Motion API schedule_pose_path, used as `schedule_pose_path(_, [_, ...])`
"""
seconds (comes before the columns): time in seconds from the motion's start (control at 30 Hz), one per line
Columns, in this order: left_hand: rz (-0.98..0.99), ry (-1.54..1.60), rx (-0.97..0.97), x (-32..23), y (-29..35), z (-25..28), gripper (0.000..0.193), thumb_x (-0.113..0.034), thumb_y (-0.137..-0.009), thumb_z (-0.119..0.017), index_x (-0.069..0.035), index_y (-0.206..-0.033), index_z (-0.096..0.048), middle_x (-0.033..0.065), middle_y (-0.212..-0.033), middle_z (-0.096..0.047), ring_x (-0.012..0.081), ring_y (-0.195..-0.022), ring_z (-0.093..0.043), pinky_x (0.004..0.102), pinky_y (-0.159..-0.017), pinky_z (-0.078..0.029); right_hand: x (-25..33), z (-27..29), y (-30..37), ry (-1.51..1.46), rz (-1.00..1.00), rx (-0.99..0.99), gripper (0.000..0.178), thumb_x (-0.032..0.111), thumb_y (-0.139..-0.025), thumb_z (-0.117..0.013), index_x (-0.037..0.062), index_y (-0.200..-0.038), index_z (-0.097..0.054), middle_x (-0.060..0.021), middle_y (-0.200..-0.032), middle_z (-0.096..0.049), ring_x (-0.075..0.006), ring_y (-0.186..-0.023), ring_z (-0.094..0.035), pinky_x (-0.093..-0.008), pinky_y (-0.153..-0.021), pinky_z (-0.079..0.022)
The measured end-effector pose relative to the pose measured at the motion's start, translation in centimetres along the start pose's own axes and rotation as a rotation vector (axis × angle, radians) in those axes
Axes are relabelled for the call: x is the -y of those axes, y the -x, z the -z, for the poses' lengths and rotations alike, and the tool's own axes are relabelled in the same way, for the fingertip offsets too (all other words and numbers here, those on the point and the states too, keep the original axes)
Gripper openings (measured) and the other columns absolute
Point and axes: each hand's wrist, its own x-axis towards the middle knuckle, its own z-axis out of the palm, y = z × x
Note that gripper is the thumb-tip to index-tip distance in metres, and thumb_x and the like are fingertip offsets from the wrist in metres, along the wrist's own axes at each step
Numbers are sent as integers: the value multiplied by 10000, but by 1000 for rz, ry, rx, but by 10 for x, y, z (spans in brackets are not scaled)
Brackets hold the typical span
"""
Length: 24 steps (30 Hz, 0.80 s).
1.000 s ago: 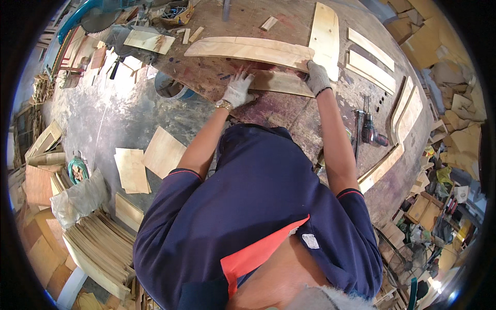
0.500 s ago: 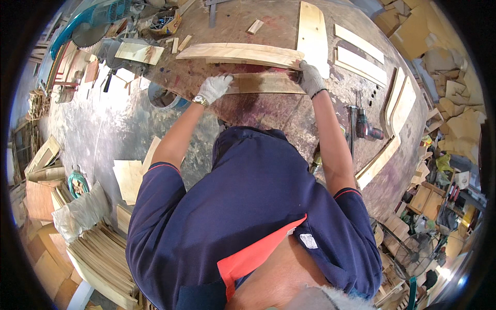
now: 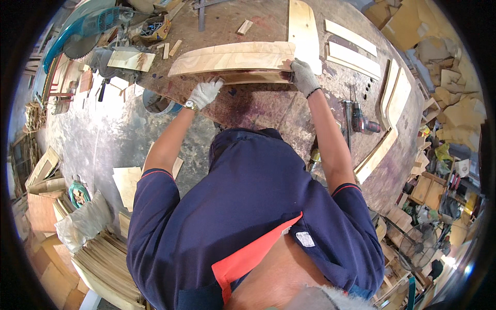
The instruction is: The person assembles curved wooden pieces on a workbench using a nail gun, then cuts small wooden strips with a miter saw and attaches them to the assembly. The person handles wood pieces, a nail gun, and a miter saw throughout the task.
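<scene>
A long pale wooden board (image 3: pixel 232 58) with a curved left end lies across the workbench in front of me. Along its near side runs a second, narrower wooden board (image 3: pixel 256 77), partly in shadow. My right hand (image 3: pixel 305 76), in a light knitted glove, is closed around the right end of the boards; its fingertips are partly hidden. My left hand (image 3: pixel 205 93), gloved too and with a watch at the wrist, has its fingers closed at the narrower board's left end. A wide pale plank (image 3: pixel 304 31) lies just beyond my right hand.
Loose strips (image 3: pixel 354 59) and angled wooden pieces (image 3: pixel 398 98) lie to the right, near a power drill (image 3: pixel 364 121). At the far left is a saw (image 3: pixel 80 46) with an exposed round blade. A bucket (image 3: pixel 155 102) stands below my left hand's side of the bench.
The narrower board has tipped and now shows less of its face, while the curved board shows more. My left hand has shifted slightly left and down. The whole view has moved a little.
</scene>
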Motion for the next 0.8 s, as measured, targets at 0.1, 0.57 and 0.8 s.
schedule_pose_path(0.1, [-87,66,-190,19,19,-7,244,-162,-962,-556,-89,-1192,-597,170,-1135,-715,329,-918,-730,441,-755,-609,-3,14,-4,13,58,-63,518,155,-1010,-619,-129,-1413,-460,-189,-1107,-678,-244,-874,-723,-357,-665,-637])
schedule_pose_path(0.57, [451,793,-477,12,51,-13,413,-339,-946,-728,-17,-1201,-678,195,-1023,-754,316,-947,-741,405,-805,-545,-49,78,23,107,247,-224,424,310,-1040,-598,-1,-1327,-627,-12,-1015,-642,-94,-888,-564,-271,-750,-468])
schedule_pose_path(0.8, [573,847,-559,-5,54,-13,494,-447,-874,-796,-30,-1122,-705,173,-978,-755,310,-913,-730,397,-795,-538,-71,81,17,284,365,-353,333,318,-1038,-607,11,-1130,-696,8,-962,-656,-85,-850,-542,-267,-756,-457])
